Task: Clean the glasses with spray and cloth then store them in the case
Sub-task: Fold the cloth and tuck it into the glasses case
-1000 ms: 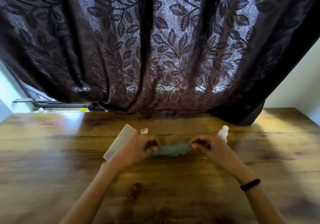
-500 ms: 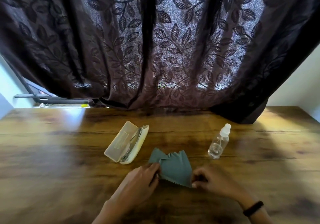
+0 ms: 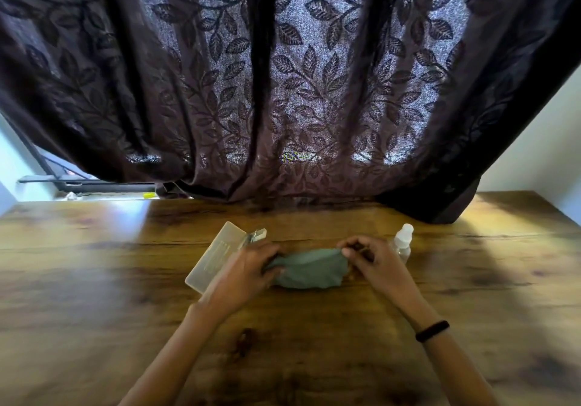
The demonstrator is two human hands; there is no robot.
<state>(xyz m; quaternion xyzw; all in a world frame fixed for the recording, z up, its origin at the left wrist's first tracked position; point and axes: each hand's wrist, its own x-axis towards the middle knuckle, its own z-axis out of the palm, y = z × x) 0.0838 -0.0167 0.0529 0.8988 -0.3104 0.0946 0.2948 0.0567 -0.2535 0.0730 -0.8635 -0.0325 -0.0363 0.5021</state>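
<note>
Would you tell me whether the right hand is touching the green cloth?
Touching. The head view shows the right hand pinching the top right edge of the green cloth.

A dark brown curtain (image 3: pixel 283 85) with a leaf pattern is hanging behind the wooden worktop (image 3: pixel 94 295), its hem resting on the far edge. Daylight is glowing through the fabric and glaring off the wood at left.

Wooden table (image 3: pixel 94 295), open glasses case (image 3: pixel 213 259) left of centre, spray bottle (image 3: pixel 402 242) right
</note>
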